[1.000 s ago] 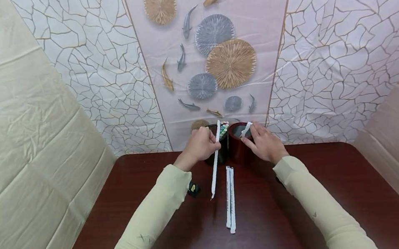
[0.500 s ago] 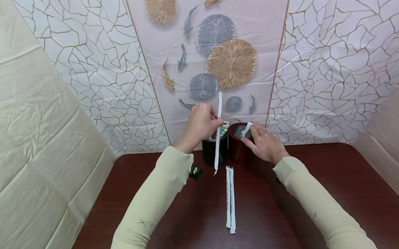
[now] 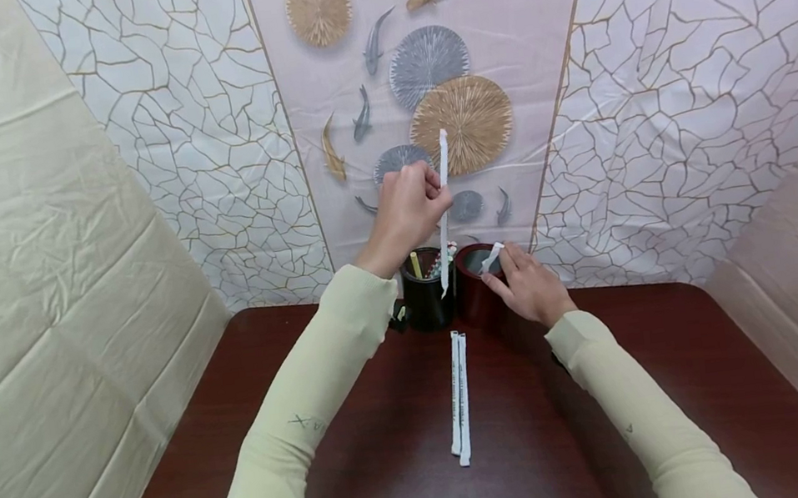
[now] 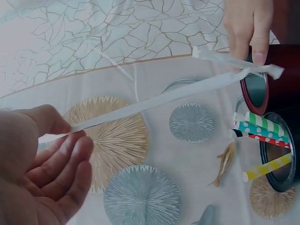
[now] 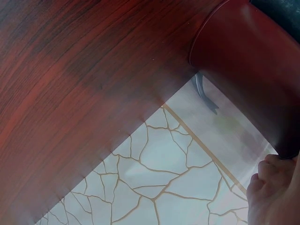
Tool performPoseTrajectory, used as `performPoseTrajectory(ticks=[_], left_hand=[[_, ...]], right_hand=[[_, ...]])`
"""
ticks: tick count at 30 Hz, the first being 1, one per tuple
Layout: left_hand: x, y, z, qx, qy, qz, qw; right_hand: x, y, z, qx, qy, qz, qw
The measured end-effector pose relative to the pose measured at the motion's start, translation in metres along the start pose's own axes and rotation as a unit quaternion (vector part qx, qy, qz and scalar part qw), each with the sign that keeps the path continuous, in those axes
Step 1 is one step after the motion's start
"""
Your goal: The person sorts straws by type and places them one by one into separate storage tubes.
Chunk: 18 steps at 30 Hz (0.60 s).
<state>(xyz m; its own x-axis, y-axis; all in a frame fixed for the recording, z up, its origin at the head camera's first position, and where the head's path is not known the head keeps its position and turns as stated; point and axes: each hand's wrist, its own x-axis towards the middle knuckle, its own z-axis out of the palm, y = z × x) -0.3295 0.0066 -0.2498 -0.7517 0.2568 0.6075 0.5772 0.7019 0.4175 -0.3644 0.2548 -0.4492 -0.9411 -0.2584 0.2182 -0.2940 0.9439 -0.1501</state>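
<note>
My left hand (image 3: pixel 405 210) pinches a white paper-wrapped straw (image 3: pixel 444 234) between thumb and forefinger, raised above the cups. The straw hangs steeply, its lower end overlapping the black cup (image 3: pixel 427 304) in the head view. Patterned paper straws (image 4: pixel 265 133) and a yellow one (image 4: pixel 267 167) poke out of that cup. Beside it stands a dark red cup (image 3: pixel 478 306), which my right hand (image 3: pixel 531 290) grips at the right side of its rim. A white wrapped straw (image 3: pixel 493 258) leans out of its mouth by my right fingers. The right wrist view shows those fingers curled at the rim.
Two white wrapped straws (image 3: pixel 464 396) lie side by side on the dark wooden table (image 3: pixel 383 470), in front of the cups. Just behind the cups hangs a patterned cloth wall (image 3: pixel 368 245), with plain cloth (image 3: pixel 76 325) at the left.
My left hand has risen and shifted slightly right with the wrapped straw, lifting it from beside the black cup to above it. My right hand stays at the dark red cup.
</note>
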Motion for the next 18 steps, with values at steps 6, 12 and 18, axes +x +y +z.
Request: performPoseTrajectory(ticks=[6, 12, 18], left_hand=[[0.007, 0.005, 0.002, -0.031, 0.045, 0.020, 0.9983], [0.012, 0.008, 0.010, -0.066, 0.088, 0.030, 0.9935], [0.014, 0.006, 0.025, -0.077, 0.093, 0.025, 0.9924]], right_hand=[[0.001, 0.001, 0.001, 0.004, 0.004, 0.001, 1.000], [0.001, 0.001, 0.002, 0.003, 0.005, 0.001, 1.000], [0.001, 0.001, 0.001, -0.002, 0.000, 0.001, 1.000]])
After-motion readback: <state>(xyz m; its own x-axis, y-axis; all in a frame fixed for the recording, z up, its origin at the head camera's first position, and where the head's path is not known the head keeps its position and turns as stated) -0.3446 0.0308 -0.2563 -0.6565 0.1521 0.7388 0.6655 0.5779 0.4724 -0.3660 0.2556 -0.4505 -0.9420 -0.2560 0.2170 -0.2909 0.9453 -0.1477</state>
